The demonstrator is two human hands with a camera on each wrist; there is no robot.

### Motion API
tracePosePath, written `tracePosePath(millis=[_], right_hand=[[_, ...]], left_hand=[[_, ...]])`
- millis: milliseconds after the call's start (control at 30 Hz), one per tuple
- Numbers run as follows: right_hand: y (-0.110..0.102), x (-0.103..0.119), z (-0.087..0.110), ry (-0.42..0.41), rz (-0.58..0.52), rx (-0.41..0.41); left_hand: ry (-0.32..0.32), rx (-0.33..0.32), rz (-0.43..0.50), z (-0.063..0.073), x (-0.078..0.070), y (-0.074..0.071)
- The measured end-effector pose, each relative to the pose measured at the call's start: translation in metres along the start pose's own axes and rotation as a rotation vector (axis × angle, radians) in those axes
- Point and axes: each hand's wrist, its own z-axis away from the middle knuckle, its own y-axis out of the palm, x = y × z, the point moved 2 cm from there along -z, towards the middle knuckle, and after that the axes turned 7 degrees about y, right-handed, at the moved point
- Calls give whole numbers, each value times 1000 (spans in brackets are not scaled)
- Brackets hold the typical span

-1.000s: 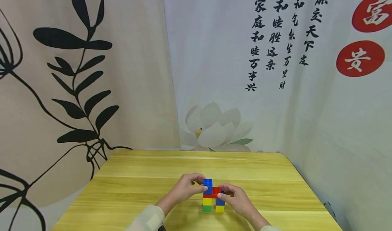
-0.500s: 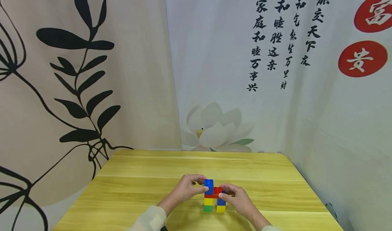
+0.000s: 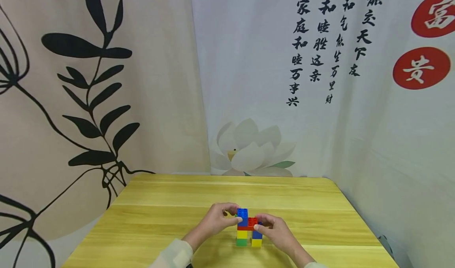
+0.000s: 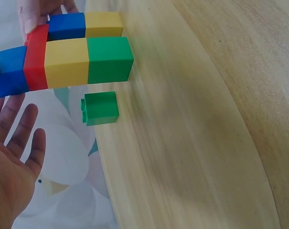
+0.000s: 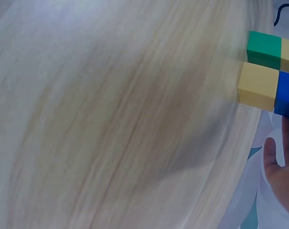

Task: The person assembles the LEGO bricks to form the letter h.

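A small arch of toy building bricks stands on the table between both hands. Its left leg is a green brick [image 3: 241, 242] under a yellow brick [image 3: 242, 234]; its right leg is a yellow brick [image 3: 256, 243] under a blue brick [image 3: 257, 235]. Across both legs lies a red brick [image 3: 252, 221], with another blue brick [image 3: 242, 212] on its left end. My left hand [image 3: 217, 219] pinches this top blue brick between thumb and finger, other fingers spread in the left wrist view. The right hand [image 3: 275, 230] grips the red brick's right end, thumb in front.
A loose green brick [image 4: 101, 109] stands on the table beyond the arch, mostly hidden in the head view. The wooden table [image 3: 170, 193] reaches back to a printed cloth [image 3: 163, 82]. In the right wrist view, a dark cord [image 5: 279, 13] shows past the table edge.
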Motion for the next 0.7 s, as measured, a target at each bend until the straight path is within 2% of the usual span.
tracePosePath(millis=[433,700], right_hand=[[0,1,-2,8,14,3],[1,-2,-2,5,-2,3]], left_hand=[[2,30,-11,2,-3,-3],[10,77,-29,5,5,-11]])
